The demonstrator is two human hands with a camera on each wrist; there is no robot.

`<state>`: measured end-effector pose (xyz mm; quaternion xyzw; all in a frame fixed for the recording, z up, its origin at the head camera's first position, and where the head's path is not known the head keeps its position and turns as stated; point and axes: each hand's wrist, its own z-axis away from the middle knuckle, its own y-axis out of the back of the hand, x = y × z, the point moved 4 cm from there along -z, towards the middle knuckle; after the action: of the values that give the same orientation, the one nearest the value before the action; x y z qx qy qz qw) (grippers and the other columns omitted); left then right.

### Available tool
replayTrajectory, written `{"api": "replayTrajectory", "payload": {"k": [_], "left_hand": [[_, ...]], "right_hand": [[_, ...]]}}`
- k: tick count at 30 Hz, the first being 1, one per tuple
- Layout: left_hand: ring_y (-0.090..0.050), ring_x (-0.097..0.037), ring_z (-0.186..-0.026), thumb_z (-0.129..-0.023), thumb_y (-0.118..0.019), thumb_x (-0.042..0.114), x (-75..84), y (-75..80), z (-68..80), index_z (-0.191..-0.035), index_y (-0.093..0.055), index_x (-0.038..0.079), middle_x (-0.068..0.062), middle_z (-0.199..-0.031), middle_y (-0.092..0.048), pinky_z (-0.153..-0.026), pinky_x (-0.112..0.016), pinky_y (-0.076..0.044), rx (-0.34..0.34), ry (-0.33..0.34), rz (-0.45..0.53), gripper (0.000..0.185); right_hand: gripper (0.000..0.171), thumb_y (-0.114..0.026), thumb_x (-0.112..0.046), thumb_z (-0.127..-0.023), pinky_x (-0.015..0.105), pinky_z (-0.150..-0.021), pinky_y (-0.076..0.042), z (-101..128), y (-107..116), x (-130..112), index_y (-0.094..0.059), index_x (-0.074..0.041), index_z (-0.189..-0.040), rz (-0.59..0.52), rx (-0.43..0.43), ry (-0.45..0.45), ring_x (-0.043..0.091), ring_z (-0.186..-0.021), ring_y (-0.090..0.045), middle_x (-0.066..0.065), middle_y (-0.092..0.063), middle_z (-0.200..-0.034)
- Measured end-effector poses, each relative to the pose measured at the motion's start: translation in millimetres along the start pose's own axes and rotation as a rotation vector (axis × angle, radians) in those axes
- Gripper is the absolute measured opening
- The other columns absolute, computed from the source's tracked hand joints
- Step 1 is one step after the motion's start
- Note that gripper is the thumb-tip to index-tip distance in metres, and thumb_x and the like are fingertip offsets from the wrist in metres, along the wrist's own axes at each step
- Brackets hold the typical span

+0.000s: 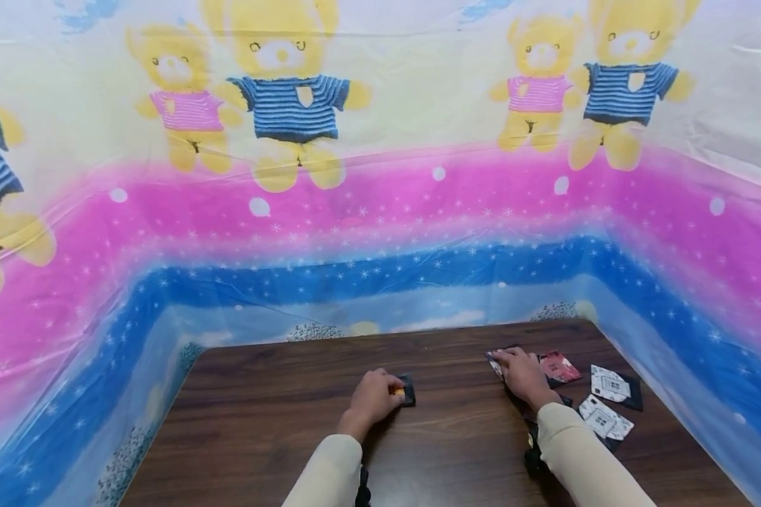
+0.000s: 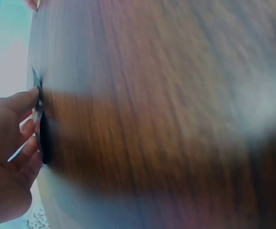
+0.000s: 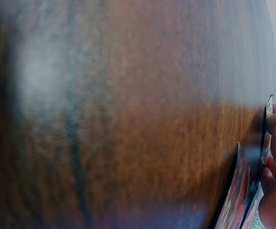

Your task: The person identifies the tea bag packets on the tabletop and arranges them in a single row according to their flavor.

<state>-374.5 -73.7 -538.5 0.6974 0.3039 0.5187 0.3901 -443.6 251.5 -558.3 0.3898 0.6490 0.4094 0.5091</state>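
Note:
My left hand (image 1: pixel 375 396) is low over the middle of the brown table, its thumb and fingers at a small flat black packet (image 1: pixel 409 391) with an orange patch. In the left wrist view the thumb and fingers (image 2: pixel 23 101) pinch the packet (image 2: pixel 43 138) by its side, edge-on to the camera. Farther right, my right hand (image 1: pixel 525 373) grips a flat patterned packet (image 1: pixel 496 364) at its left end. The right wrist view shows fingertips on that packet (image 3: pixel 268 126); another patterned packet (image 3: pixel 233 195) lies just before it.
A red packet (image 1: pixel 559 367) lies right beside the right hand. Two white printed packets with dark edges, an upper one (image 1: pixel 610 384) and a lower one (image 1: pixel 605 420), lie farther right. A bear-print cloth (image 1: pixel 380 282) hangs around the table (image 1: pixel 260 422) at the back and sides.

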Motion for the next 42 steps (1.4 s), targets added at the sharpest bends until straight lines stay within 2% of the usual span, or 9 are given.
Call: {"api": "replayTrajectory", "payload": {"k": [9, 14, 25, 31, 42], "left_hand": [[-0.059, -0.027, -0.101, -0.092, -0.076, 0.024, -10.2, 2.2, 2.6, -0.115, -0.079, 0.015, -0.008, -0.114, -0.068, -0.088, -0.047, -0.055, 0.019, 0.002, 0.017, 0.024], [-0.06, -0.029, -0.104, -0.092, -0.076, 0.022, -16.9, 6.9, 7.0, -0.115, -0.078, 0.013, -0.011, -0.116, -0.068, -0.09, -0.049, -0.055, 0.019, 0.006, 0.021, 0.024], [-0.061, -0.034, -0.108, -0.092, -0.076, 0.02, -48.0, 28.1, 14.3, -0.117, -0.077, 0.013, -0.012, -0.116, -0.067, -0.094, -0.053, -0.054, 0.037, 0.047, 0.002, 0.025], [-0.06, -0.035, -0.111, -0.093, -0.075, 0.02, -66.4, 38.9, 18.0, -0.118, -0.077, 0.013, -0.012, -0.118, -0.067, -0.096, -0.053, -0.053, 0.045, 0.079, 0.003, 0.026], [-0.059, -0.036, -0.117, -0.092, -0.076, 0.019, -86.3, 56.6, 25.5, -0.123, -0.074, 0.012, -0.013, -0.127, -0.064, -0.098, -0.054, -0.052, -0.005, 0.174, 0.038, 0.031]], "right_hand": [[0.041, -0.059, -0.014, -0.103, 0.069, -0.101, -0.043, -2, -3, 3, -0.061, -0.014, -0.143, -0.018, 0.02, 0.017, 0.05, -0.121, -0.051, 0.025, -0.054, -0.144], [0.041, -0.058, -0.015, -0.103, 0.07, -0.103, -0.041, 0, -5, 5, -0.06, -0.014, -0.144, -0.037, -0.003, 0.0, 0.051, -0.124, -0.049, 0.025, -0.053, -0.145], [0.041, -0.062, -0.019, -0.102, 0.071, -0.101, -0.04, -1, -2, 7, -0.061, -0.015, -0.143, -0.073, -0.018, 0.002, 0.05, -0.122, -0.048, 0.025, -0.051, -0.145], [0.04, -0.063, -0.019, -0.101, 0.07, -0.1, -0.041, -3, -3, 9, -0.063, -0.013, -0.141, -0.051, 0.003, 0.023, 0.05, -0.119, -0.05, 0.025, -0.053, -0.142], [0.041, -0.064, -0.025, -0.101, 0.067, -0.098, -0.042, 0, -1, 7, -0.064, -0.013, -0.139, -0.031, 0.008, 0.046, 0.049, -0.118, -0.052, 0.025, -0.056, -0.14]]}}
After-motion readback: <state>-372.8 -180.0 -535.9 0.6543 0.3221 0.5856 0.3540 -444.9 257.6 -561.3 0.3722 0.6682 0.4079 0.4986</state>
